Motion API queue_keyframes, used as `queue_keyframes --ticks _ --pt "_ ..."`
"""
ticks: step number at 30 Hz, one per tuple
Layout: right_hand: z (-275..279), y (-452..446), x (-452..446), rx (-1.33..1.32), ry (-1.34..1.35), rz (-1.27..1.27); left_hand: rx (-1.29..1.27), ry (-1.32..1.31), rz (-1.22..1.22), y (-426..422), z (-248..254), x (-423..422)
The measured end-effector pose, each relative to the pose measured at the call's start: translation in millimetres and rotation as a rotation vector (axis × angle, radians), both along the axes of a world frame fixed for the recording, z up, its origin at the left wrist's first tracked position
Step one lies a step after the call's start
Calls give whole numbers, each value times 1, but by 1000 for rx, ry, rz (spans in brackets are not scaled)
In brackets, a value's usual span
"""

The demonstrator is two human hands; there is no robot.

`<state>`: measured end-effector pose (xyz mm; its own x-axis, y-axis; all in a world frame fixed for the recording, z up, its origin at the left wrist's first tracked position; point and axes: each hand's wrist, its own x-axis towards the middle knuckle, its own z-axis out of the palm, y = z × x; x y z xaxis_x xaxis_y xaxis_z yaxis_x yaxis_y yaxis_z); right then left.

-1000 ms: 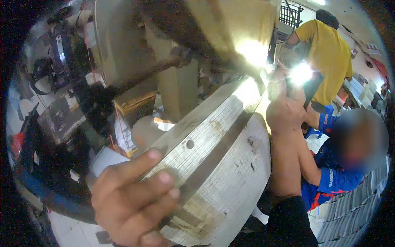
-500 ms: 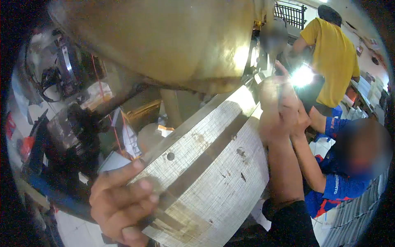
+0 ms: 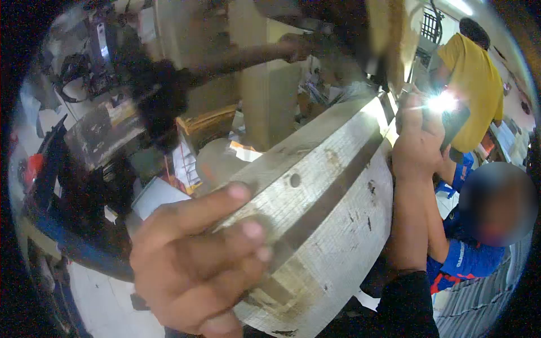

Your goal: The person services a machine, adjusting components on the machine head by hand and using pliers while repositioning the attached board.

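My left hand (image 3: pixel 197 262) grips the near left end of a curved, pale, worn panel (image 3: pixel 332 225) with a dark groove along it and one round hole. Its fingertips press on the panel's upper face. At the panel's far right end is my right hand (image 3: pixel 418 143), its forearm coming up from a black sleeve (image 3: pixel 408 304). Its fingers are bent near a bright light (image 3: pixel 442 102); glare and blur hide what they hold, if anything.
A co-worker in blue (image 3: pixel 473 256) is close on the right, arms reaching near my right hand. Another person in a yellow shirt (image 3: pixel 476 84) stands behind. Dark machinery (image 3: pixel 101 135) fills the left, and a brown box (image 3: pixel 205 124) lies beyond the panel.
The large tan rounded surface that covered the top centre half a second ago has mostly left the view. The panel and both hands appear farther right in the picture.
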<state>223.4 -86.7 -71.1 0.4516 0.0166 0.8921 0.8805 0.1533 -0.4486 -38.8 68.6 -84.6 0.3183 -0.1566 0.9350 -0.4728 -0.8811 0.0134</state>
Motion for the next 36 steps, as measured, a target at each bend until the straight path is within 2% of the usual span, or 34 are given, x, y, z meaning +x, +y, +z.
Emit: queue_keyframes --ticks 6,8,12,21,24,33,36 --pt "-1 -3 1 -55 -30 13 49 31 -20 5 -1 -2" --pt "-1 -1 0 -26 -45 29 -43 -16 36 -6 0 1" --pt "-2 0 0 0 -36 60 -34 -65 37 -6 0 3" --pt "-2 1 -1 39 9 117 97 -30 -25 6 1 1" --pt "-1 1 -2 50 22 144 56 -24 57 -1 1 1" --pt "-1 0 -1 28 0 108 97 -108 -56 5 -7 7" --pt "-2 1 0 43 4 112 -62 -127 98 -9 -9 7"
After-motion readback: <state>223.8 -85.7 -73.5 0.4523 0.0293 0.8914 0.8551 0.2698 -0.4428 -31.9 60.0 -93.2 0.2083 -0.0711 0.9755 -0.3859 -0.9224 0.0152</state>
